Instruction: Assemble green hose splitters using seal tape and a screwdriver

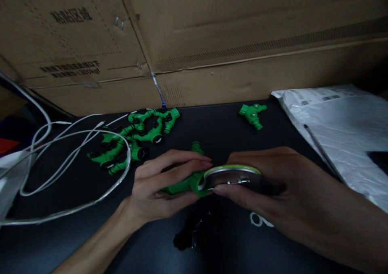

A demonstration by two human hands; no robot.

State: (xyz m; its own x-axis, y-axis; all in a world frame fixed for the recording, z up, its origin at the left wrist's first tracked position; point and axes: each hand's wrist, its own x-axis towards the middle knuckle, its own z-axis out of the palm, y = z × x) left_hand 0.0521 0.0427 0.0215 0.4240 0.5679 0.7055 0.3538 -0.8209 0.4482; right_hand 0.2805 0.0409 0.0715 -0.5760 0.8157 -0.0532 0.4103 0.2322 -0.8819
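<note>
My left hand [165, 181] is wrapped round a green Y-shaped hose splitter [194, 182], its round open end turned to the right. In my right hand [273, 181] a round pin-back badge [222, 177] with a yellow-green rim is gripped between thumb and fingers. The badge's edge and the thin point of its pin are at the splitter's mouth, where something white shows inside. Whether the pin touches that white part I cannot tell. Below the hands lie small black parts [183, 238], dark and hard to make out. White rings [256, 219] lie under my right hand.
Several green splitters [148, 134] with black parts are piled at the left, beside looped white cables [87, 203]. A single green splitter [252, 114] lies at the back. A white plastic parcel [342, 132] is on the right. Large cardboard [212, 35] stands behind the dark table.
</note>
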